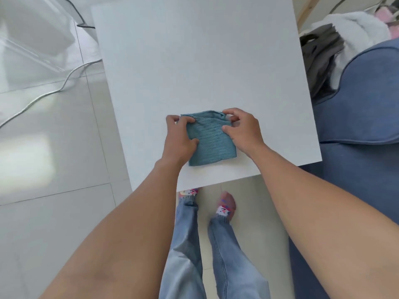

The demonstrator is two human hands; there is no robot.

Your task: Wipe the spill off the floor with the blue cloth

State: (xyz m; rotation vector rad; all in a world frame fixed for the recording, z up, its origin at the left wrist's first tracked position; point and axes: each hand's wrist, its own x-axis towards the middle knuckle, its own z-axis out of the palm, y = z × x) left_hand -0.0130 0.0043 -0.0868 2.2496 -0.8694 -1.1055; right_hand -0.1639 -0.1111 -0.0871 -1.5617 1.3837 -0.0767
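A folded blue cloth [210, 143] with a ribbed weave lies near the front edge of a white table [194, 61]. My left hand [180, 139] pinches its left side, fingers curled over the far left corner. My right hand [241, 128] grips the far right corner, thumb and fingers closed on the fabric. The cloth rests flat on the table. No spill shows on the pale tiled floor [54, 147] in this view.
A blue sofa [362, 117] stands to the right with grey and white clothes [336, 46] piled behind it. A grey cable [43, 96] runs over the floor at left beside a clear plastic sheet [28, 39]. My legs in jeans and patterned socks [224, 208] stand below the table edge.
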